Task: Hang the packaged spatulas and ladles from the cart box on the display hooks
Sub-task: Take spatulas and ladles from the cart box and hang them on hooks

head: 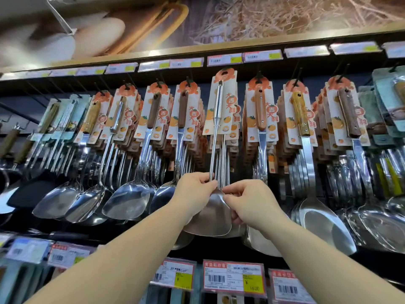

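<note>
A steel spatula (215, 212) with an all-metal handle and an orange-printed card (224, 99) stands upright in the middle of the display, its card top raised above the neighbouring cards. My left hand (192, 191) pinches its shaft just above the blade. My right hand (252, 200) grips the blade's right edge. The card's hole at the top sits near a black display hook (225, 72); I cannot tell whether it is on the hook. Behind it hang more spatulas of the same kind. The cart box is out of view.
Rows of packaged spatulas and ladles (131, 194) hang on hooks left and right, with wooden-handled ones (260, 113) close beside. Price labels (223, 59) line the rail above. A lower rail carries price tags (233, 277) in front of my forearms.
</note>
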A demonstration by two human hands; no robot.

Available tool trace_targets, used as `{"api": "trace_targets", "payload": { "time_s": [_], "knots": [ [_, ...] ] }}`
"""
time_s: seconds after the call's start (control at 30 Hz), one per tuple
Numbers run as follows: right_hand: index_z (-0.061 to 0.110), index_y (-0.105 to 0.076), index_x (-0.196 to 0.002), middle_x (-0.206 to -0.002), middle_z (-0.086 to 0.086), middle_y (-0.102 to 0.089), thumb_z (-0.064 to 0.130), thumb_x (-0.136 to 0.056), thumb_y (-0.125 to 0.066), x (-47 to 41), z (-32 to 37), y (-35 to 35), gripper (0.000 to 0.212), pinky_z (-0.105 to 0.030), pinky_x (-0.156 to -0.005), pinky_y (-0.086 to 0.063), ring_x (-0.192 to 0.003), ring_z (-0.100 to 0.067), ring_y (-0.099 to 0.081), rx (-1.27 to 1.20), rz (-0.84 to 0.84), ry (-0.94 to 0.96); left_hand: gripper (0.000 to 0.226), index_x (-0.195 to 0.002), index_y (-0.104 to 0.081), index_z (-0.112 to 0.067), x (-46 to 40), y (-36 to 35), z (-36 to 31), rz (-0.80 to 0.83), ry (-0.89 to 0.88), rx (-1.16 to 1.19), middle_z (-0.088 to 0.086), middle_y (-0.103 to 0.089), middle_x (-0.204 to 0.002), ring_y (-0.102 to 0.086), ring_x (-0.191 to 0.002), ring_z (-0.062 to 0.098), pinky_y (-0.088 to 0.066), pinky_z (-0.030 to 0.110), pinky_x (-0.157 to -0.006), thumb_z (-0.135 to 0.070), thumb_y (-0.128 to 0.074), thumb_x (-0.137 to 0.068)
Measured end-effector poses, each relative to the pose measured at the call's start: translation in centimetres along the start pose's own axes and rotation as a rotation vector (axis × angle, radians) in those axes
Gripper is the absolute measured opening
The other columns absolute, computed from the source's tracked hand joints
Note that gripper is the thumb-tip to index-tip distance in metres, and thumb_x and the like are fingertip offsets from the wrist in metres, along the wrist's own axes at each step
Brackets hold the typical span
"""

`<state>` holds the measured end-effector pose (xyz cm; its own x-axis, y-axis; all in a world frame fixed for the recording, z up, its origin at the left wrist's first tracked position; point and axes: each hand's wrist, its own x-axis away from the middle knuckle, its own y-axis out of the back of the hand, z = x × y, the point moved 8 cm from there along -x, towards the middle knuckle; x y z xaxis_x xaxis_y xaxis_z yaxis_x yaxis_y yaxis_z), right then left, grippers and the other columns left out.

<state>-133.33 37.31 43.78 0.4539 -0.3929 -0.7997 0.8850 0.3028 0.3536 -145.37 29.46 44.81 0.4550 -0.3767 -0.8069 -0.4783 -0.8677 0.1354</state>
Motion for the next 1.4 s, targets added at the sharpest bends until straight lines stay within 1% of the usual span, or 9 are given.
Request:
{"api": "trace_targets", "payload": {
  "time_s": [0.17,0.6,0.67,0.73,0.83,0.93,1.1,1.23,1.4],
  "knots": [
    [0.017,-0.073,-0.094,-0.057,0.003,-0.063,0.009,-0.088,-0.061,-0.7,-0.3,0.7,0.015,-0.024,-0.045,-0.051,-0.042,-0.010,-0.058,-0.040,-0.011,-0.063,0.011,-0.079,-0.055,-0.022,-1.2,-0.7,-0.2,0.010,0.004,-0.016,-0.001,-0.046,-0.085,-0.046,-0.079,0.015,-0.039,0.032,-0.073,-0.016,-0.058,-0.088],
    [0.018,-0.073,-0.092,-0.064,-0.001,-0.065,0.015,-0.088,-0.063,-1.0,-2.8,1.3,0.011,-0.024,-0.046,-0.050,-0.049,-0.014,-0.060,0.065,-0.034,-0.122,0.016,-0.076,-0.061,-0.010,-0.5,-2.3,0.6,0.010,0.058,-0.072,0.007,-0.052,-0.073,-0.047,-0.073,0.018,-0.038,0.031,-0.068,-0.020,-0.058,-0.089],
    [0.021,-0.074,-0.086,-0.065,0.003,-0.066,0.021,-0.087,-0.064,-0.9,-2.8,1.3,0.009,-0.028,-0.054,-0.054,-0.056,-0.014,-0.062,0.142,-0.059,-0.081,0.005,-0.091,-0.065,-0.024,-0.2,-2.2,0.8,0.008,0.069,-0.069,-0.002,-0.060,-0.075,-0.056,-0.079,0.018,-0.044,0.030,-0.075,-0.024,-0.060,-0.090],
    [0.024,-0.073,-0.083,-0.071,0.008,-0.067,0.029,-0.087,-0.065,-0.7,-2.6,1.6,0.010,-0.028,-0.065,-0.052,-0.069,-0.012,-0.062,0.232,-0.094,-0.036,0.035,-0.123,-0.058,-0.022,0.1,-2.0,1.2,0.005,0.082,-0.073,-0.006,-0.064,-0.089,-0.060,-0.088,0.017,-0.047,0.031,-0.081,-0.030,-0.063,-0.089],
    [0.028,-0.070,-0.079,-0.073,0.014,-0.064,0.031,-0.086,-0.066,-0.4,-2.2,2.3,0.009,-0.024,-0.065,-0.042,-0.075,-0.009,-0.060,0.265,-0.162,-0.003,0.061,-0.139,-0.044,-0.017,0.4,-1.4,1.6,-0.020,0.062,-0.133,0.001,-0.060,-0.114,-0.058,-0.105,0.020,-0.047,0.036,-0.094,-0.038,-0.066,-0.085],
    [0.025,-0.071,-0.088,-0.080,0.013,-0.066,0.028,-0.088,-0.062,-0.1,-1.7,2.6,0.009,-0.024,-0.071,-0.041,-0.081,-0.011,-0.060,0.259,-0.226,0.025,0.064,-0.140,-0.042,-0.018,0.7,-1.1,1.9,-0.017,0.039,-0.116,0.003,-0.055,-0.127,-0.054,-0.113,0.019,-0.043,0.035,-0.100,-0.037,-0.068,-0.084],
    [0.021,-0.068,-0.118,-0.122,0.003,-0.066,0.023,-0.092,-0.051,0.0,-1.5,2.3,0.030,-0.029,-0.091,-0.045,-0.110,-0.019,-0.058,0.377,-0.234,-0.006,0.067,-0.142,-0.040,-0.017,1.0,-0.2,2.0,0.012,0.038,-0.088,0.002,-0.053,-0.133,-0.052,-0.118,0.017,-0.042,0.035,-0.102,-0.033,-0.070,-0.083],
    [0.019,-0.067,-0.120,-0.124,-0.002,-0.065,0.017,-0.093,-0.046,0.0,-1.6,0.9,0.034,-0.031,-0.084,-0.048,-0.096,-0.021,-0.059,0.390,-0.146,-0.056,0.070,-0.143,-0.038,-0.014,1.4,0.4,2.2,0.050,0.035,-0.117,0.002,-0.051,-0.139,-0.050,-0.123,0.019,-0.041,0.034,-0.104,-0.028,-0.070,-0.083],
    [0.017,-0.066,-0.121,-0.125,-0.003,-0.064,0.018,-0.094,-0.047,0.0,-1.7,0.2,0.033,-0.029,-0.086,-0.046,-0.105,-0.022,-0.059,0.338,-0.150,-0.112,0.063,-0.142,-0.041,-0.014,1.6,0.5,2.6,0.080,0.023,-0.168,0.003,-0.047,-0.144,-0.046,-0.128,0.020,-0.038,0.031,-0.106,-0.027,-0.065,-0.085]
  ]
}}
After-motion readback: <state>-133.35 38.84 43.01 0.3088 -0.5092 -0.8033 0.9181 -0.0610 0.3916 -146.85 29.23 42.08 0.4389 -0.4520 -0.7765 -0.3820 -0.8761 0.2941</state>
